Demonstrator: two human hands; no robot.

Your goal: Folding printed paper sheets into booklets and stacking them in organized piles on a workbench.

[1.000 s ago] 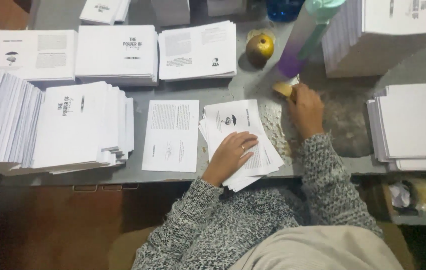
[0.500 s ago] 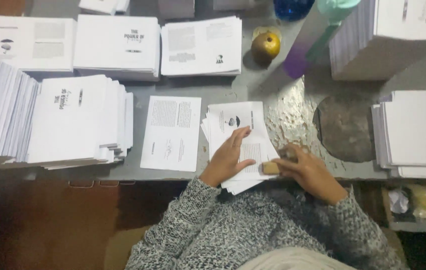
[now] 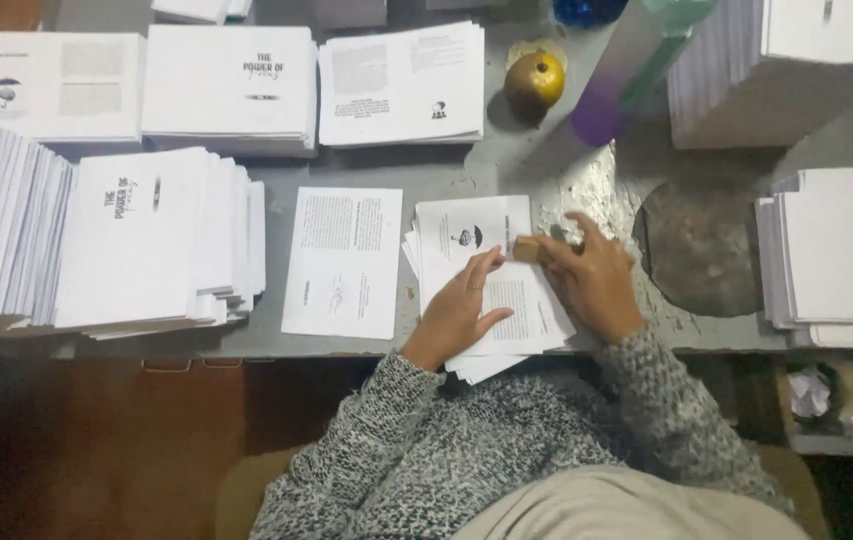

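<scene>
In the lower middle of the frame, the left hand is lying flat and unclenched, fingers spread, pressing down a loose stack of folded printed sheets on the scuffed grey table. The stack is fanning out unevenly at its lower edge, where it is overhanging the table's front. Just to the right, the right hand is pinching a small tan block, squarish and wood-like, against the stack's right edge near its top; the fingers are closing around it.

A single printed sheet is lying flat just left of the stack. Further left, a thick, slanting pile of white booklets is leaning sideways. Three neater piles of printed paper are sitting in a row along the top of the frame. At upper middle right, a round, glossy golden fruit-shaped thing is standing beside a translucent purple-based bottle. A dark, rough circular patch is showing on the table to the right of the hands, with more white stacks at the right edge. Both sleeves are of a speckled grey knit.
</scene>
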